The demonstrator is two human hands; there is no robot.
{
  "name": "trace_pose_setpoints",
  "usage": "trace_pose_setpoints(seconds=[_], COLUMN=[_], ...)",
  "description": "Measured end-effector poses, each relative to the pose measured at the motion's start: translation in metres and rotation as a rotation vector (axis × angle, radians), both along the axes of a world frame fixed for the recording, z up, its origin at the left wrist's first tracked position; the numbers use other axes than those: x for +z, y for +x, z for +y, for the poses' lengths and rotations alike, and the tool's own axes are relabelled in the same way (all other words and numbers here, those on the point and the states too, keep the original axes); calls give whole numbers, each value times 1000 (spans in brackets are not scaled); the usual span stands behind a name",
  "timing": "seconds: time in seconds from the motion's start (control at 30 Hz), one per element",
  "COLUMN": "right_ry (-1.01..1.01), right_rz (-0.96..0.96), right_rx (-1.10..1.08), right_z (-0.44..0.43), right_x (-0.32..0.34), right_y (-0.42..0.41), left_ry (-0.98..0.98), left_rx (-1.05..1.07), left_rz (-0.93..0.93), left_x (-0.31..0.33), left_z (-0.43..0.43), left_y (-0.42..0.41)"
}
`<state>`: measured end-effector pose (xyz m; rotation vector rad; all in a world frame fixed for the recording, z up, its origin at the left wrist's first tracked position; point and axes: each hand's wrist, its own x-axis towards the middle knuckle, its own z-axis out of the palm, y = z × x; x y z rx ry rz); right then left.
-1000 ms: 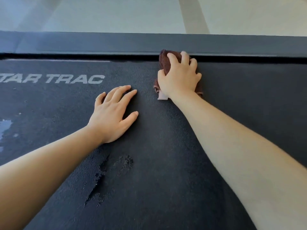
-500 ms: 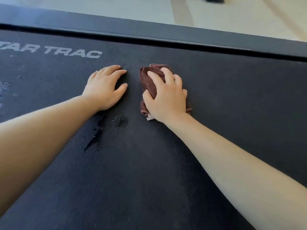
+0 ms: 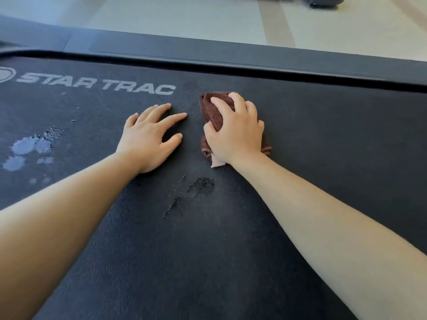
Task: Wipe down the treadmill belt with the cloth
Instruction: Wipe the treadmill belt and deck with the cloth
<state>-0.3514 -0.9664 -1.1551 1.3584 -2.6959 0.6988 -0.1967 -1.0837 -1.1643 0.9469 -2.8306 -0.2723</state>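
Observation:
The black treadmill belt [image 3: 312, 144] fills most of the view, with white STAR TRAC lettering at its far left. My right hand [image 3: 238, 132] grips a bunched dark-brown cloth [image 3: 211, 109] and presses it on the belt near the middle. A pale tag of the cloth sticks out under my wrist. My left hand [image 3: 150, 137] lies flat on the belt just left of the cloth, fingers spread and straight.
Wet patches [image 3: 30, 146] glisten on the belt at the left. Small dark marks [image 3: 198, 185] sit on the belt below my hands. A dark side rail [image 3: 254, 54] runs along the belt's far edge, with light floor beyond and a wheeled base [image 3: 323, 1] at the top right.
My right hand has drawn the cloth back from the far rail toward me, close beside my left hand. The view has shifted left, showing more lettering and the wet patches.

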Motion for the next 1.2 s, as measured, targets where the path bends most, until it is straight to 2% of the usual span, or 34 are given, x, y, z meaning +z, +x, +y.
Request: trace_pose_setpoints(seconds=[0.2, 0.37, 0.6, 1.07, 1.2], right_ry=[-9, 59, 49, 98, 109], right_rz=[-24, -3, 9, -7, -19], right_rx=[-80, -90, 10, 0, 84], right_z=[-70, -83, -21, 145, 162], right_x=[1, 5, 8, 12, 11], right_y=[-36, -44, -3, 155, 163], left_ry=[-12, -2, -7, 35, 40], left_rx=[8, -3, -11, -96, -99], left_rz=[17, 40, 69, 84, 86], left_x=[-2, -3, -3, 2, 5], left_z=[0, 0, 0, 9, 19], left_y=[0, 0, -1, 15, 28])
